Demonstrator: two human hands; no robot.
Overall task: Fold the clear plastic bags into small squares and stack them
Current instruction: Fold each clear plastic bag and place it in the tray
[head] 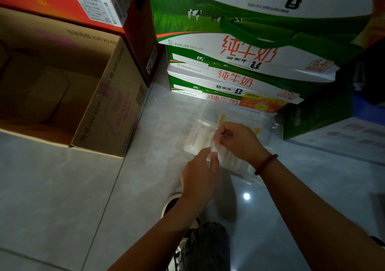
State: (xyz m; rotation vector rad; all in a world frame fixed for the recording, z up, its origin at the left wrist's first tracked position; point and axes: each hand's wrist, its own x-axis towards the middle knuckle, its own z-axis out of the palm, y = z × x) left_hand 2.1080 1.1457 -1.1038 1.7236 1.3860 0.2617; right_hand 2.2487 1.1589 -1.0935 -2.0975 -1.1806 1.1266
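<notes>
A clear plastic bag (214, 145) is held just above the grey floor, between both hands. My left hand (200, 175) pinches its near edge from below. My right hand (237, 139), with a bead bracelet on the wrist, pinches the bag's far part from above. Under the hands lies a clear plastic tray (198, 135) with more clear plastic (239, 160) heaped around it. How the bag is folded is hard to tell in the dim light.
An open brown cardboard box (100, 112) stands at the left on the tiled floor (62, 197). Stacked green and white milk cartons (239, 62) rise right behind the plastic. Red boxes (62, 0) sit at the top left. My knee and shoe (200, 247) are at the bottom.
</notes>
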